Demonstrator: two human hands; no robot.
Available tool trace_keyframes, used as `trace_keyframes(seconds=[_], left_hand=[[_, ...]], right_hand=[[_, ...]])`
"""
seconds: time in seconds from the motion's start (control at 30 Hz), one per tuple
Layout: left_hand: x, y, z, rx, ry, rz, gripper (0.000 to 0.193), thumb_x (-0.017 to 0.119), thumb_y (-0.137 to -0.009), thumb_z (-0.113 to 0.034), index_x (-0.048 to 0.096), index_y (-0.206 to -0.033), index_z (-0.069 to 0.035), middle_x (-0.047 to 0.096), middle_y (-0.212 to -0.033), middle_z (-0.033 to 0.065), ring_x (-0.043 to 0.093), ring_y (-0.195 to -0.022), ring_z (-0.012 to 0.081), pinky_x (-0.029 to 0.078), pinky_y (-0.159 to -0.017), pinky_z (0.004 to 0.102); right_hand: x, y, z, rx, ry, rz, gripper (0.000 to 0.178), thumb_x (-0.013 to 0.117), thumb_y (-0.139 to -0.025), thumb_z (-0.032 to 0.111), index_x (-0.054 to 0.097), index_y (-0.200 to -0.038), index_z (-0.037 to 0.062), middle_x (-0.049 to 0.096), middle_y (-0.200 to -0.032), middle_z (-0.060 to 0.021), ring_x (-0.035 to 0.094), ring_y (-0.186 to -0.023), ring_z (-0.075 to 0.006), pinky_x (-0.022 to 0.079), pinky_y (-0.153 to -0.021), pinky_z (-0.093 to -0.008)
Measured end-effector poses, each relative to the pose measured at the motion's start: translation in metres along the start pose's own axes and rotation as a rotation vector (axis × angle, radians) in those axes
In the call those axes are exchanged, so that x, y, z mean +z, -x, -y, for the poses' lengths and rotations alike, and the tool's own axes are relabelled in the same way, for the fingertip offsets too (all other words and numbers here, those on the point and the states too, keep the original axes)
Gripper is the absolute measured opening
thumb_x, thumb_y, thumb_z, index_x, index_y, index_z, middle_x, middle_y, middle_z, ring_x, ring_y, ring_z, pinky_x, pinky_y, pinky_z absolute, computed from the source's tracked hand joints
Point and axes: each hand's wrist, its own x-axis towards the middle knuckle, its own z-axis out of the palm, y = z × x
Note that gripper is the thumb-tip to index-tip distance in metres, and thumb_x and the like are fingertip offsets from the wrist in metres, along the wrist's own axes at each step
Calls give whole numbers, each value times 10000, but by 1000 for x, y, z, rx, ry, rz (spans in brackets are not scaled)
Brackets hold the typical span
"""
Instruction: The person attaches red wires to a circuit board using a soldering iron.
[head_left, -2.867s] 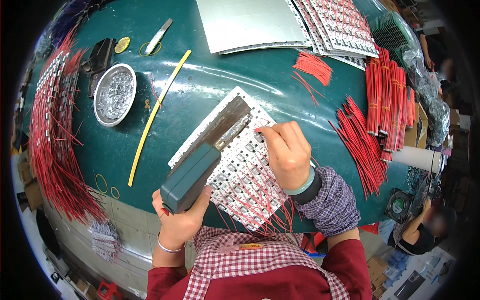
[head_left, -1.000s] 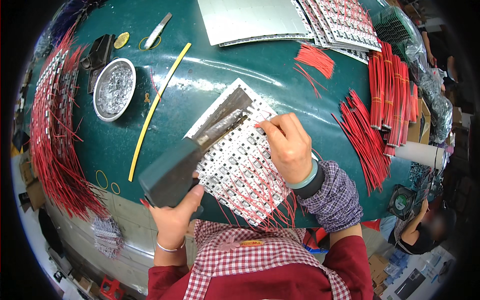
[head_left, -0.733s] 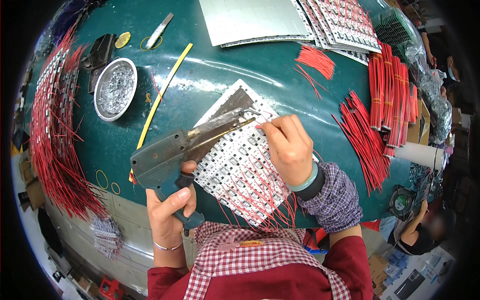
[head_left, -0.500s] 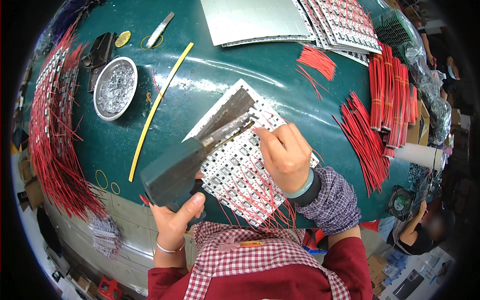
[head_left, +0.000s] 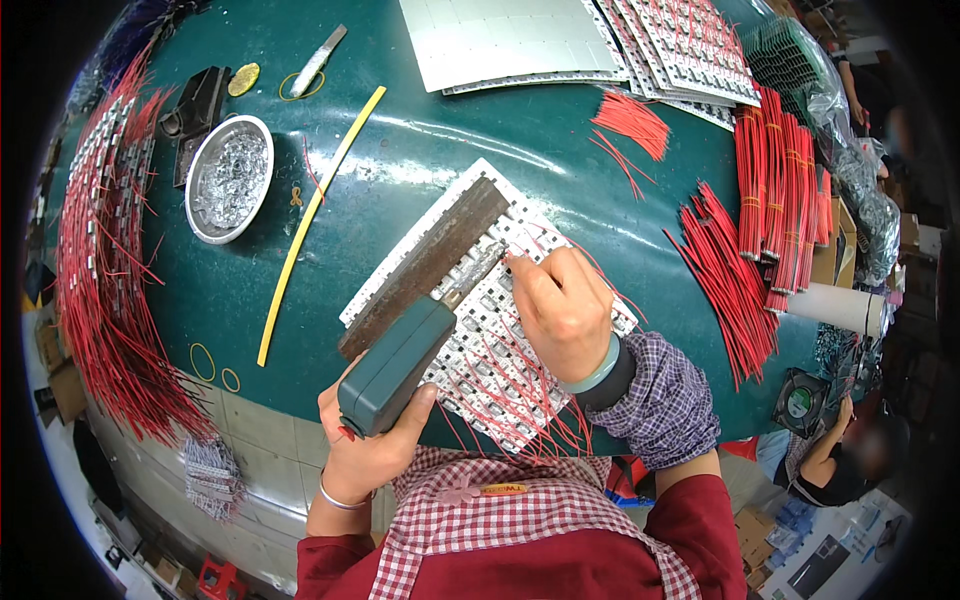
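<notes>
My left hand [head_left: 372,458] is closed around a dark green soldering gun [head_left: 397,368]. The gun's metal tip [head_left: 482,275] reaches up to a white panel of small circuit boards [head_left: 462,352]. At that spot my right hand [head_left: 568,318] pinches a thin red wire [head_left: 508,257] against the panel, beside the tip. Its pinched end is mostly hidden by the fingers. A brown metal bar [head_left: 428,262] lies along the panel's upper left part. More red wires [head_left: 515,375] trail from the panel's lower rows.
Loose red wires [head_left: 725,285] and bundled ones [head_left: 780,190] lie to the right. Stacked panels [head_left: 515,45] stand at the back. A white bowl [head_left: 230,178] of silvery bits and a yellow strip [head_left: 318,215] are left. Wired boards [head_left: 110,270] hang over the left edge.
The soldering gun has swung right and become more upright, so more of the metal bar shows. My left hand shifted right with it; my right hand stays at nearly the same spot.
</notes>
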Motion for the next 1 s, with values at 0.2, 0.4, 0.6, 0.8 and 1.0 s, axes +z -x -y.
trace_keyframes(seconds=[0.2, 0.4, 0.6, 0.8, 1.0], left_hand=[[-3, 3, -1, -6, -59, -12, 201, 780, -769, -17, 697, -948, 22, 709, -850, 65, 642, -713, 102, 508, -639, 252], [-2, 0, -1, -3, -28, -10, 191, 767, -770, -4, 693, -942, 34, 694, -849, 95, 650, -708, 135, 500, -620, 263], [-1, -3, 0, 20, -67, 18, 183, 764, -756, 9, 690, -920, 42, 666, -816, 100, 635, -673, 159, 486, -594, 271], [0, -9, -4, 124, -131, 39, 167, 753, -734, 30, 683, -885, 41, 624, -765, 102, 595, -604, 172, 446, -537, 284], [-2, -7, -7, 74, -150, 51, 161, 738, -745, 31, 684, -896, 41, 630, -776, 89, 600, -621, 151, 461, -555, 267]], right_hand=[[2, 2, -1, 66, -91, -48, 225, 752, -697, -69, 685, -883, 37, 460, -672, -74, 522, -565, -231, 408, -504, -366], [1, 1, 1, 45, -32, 6, 216, 747, -706, -65, 683, -887, 33, 458, -672, -75, 520, -569, -231, 406, -509, -371], [1, 0, 1, 8, 0, 24, 122, 704, -753, -24, 647, -858, 1, 426, -699, -88, 528, -632, -238, 426, -519, -378], [2, 1, 1, -6, 11, 25, 162, 691, -735, -18, 667, -894, -2, 434, -708, -86, 529, -638, -235, 427, -524, -371], [1, 1, 1, -4, -1, 30, 173, 697, -734, -22, 667, -903, -3, 433, -708, -87, 525, -637, -235, 428, -529, -373]])
